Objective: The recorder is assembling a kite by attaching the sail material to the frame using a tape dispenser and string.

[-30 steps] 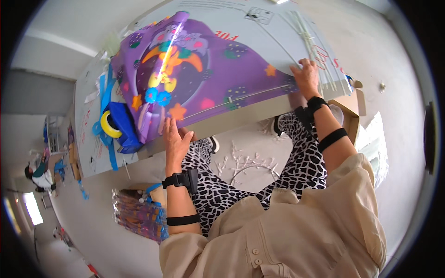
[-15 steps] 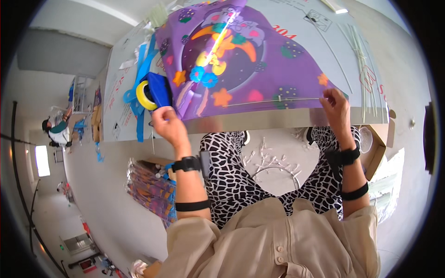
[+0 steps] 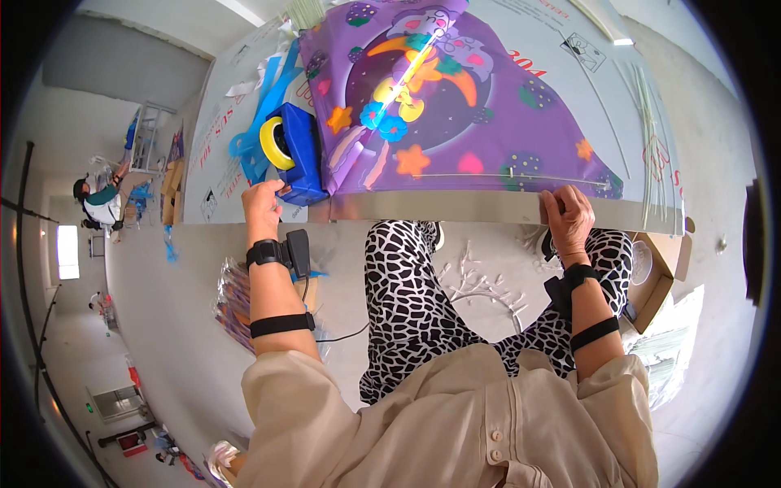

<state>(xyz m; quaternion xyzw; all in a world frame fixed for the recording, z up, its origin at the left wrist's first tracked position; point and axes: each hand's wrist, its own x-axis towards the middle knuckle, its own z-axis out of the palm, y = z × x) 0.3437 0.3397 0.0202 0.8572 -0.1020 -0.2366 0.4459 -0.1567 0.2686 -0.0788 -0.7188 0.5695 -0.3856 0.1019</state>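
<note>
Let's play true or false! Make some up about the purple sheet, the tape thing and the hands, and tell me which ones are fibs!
1. The purple sheet has orange stars on it. True.
2. The tape dispenser is red. False: the tape dispenser is blue.
3. The left hand is close to the tape dispenser. True.
4. The right hand is on the yellow roll. False: the right hand is at the table's silver edge.
5. The trousers are black and white. True.
</note>
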